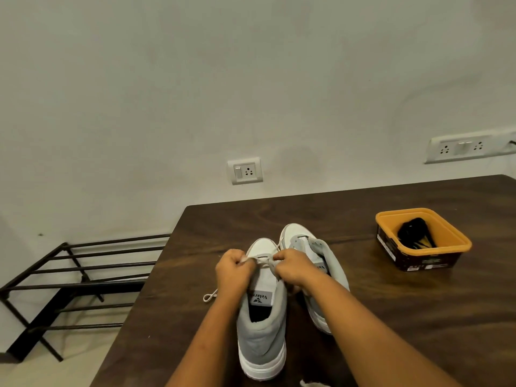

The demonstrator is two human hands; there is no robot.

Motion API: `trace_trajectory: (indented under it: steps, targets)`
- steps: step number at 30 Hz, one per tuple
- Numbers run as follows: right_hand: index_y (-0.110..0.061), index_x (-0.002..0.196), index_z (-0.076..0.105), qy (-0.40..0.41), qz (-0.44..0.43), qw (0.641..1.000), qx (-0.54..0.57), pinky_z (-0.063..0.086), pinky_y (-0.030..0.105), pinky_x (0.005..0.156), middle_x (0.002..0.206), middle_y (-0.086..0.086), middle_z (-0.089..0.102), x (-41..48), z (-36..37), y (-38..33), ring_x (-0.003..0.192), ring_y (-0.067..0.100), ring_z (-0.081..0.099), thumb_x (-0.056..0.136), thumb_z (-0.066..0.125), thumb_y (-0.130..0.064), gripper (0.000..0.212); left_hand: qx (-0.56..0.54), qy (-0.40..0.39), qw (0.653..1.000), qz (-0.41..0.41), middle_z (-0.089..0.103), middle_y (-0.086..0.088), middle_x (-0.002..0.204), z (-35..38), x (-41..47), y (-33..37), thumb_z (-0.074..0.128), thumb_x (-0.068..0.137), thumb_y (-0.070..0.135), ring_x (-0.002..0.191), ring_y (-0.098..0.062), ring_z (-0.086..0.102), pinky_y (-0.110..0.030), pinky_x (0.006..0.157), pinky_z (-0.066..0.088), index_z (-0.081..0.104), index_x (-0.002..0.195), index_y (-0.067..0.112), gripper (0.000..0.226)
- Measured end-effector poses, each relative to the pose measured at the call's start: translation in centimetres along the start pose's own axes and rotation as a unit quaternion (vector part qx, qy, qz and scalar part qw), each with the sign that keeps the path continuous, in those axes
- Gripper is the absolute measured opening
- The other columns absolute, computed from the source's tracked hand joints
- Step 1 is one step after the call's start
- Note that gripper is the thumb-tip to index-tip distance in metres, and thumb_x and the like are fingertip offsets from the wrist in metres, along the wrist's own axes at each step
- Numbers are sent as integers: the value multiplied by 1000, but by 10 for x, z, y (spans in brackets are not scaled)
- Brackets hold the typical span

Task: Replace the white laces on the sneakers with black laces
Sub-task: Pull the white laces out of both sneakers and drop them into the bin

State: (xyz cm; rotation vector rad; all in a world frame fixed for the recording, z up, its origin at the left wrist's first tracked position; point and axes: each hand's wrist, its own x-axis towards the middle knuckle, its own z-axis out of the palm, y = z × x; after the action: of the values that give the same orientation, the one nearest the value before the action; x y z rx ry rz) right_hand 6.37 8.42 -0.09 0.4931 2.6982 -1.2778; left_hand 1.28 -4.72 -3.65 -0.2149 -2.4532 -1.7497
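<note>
Two grey and white sneakers stand side by side on the dark wooden table [391, 317], toes pointing away from me. Over the left sneaker [262, 325], my left hand [233, 270] and my right hand [291, 268] each pinch the white lace [261, 258], which is stretched between them near the toe end. A loose end of that lace [210, 296] lies on the table left of the shoe. My right forearm partly covers the right sneaker [307, 244]. Black laces [413, 233] lie in an orange tub [458, 244] at the right.
A black metal shoe rack [78, 277] stands on the floor left of the table. Wall sockets sit on the white wall behind the table [245, 170] and at the far right [460, 148]. A white scrap [310, 383] shows at the table's near edge.
</note>
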Motion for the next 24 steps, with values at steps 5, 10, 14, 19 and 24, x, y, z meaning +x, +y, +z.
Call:
trace_trajectory:
  steps: [5,10,14,19,24]
  targets:
    - [-3,109,65,2,5,999,-41,44,30,76,99,14,62,-5,0,-4,91,27,54,97,42,-17,30,-453,144,828,-297,50,-1,67,-9,3,18,47,93,52,60,-15,49,-31,61,46,47,66,17,44]
    - [-3,111,66,30,14,998,-59,42,29,82,115,18,64,0,5,1,109,32,58,100,45,-25,32,-481,11,850,-215,66,-5,105,-18,13,45,29,103,31,84,-22,62,-34,79,49,64,99,15,39]
    - [-8,114,64,45,17,996,-75,45,30,86,117,15,64,3,9,0,110,30,58,100,45,-25,30,-413,4,903,-121,39,1,145,-21,16,38,36,101,14,133,-24,41,-42,105,40,67,108,22,32]
    - [-8,104,63,62,31,992,-101,41,30,75,115,16,63,5,14,-2,107,32,59,97,45,-17,21,-2,46,996,82,8,10,159,-34,18,21,56,92,8,147,-18,-2,-46,115,26,70,84,29,26]
    - [-7,110,63,76,43,991,-101,39,27,72,115,15,64,5,14,-2,108,30,59,96,45,-12,24,436,11,892,117,2,9,160,-56,13,17,46,91,54,144,-19,-23,-63,106,-16,71,87,37,30]
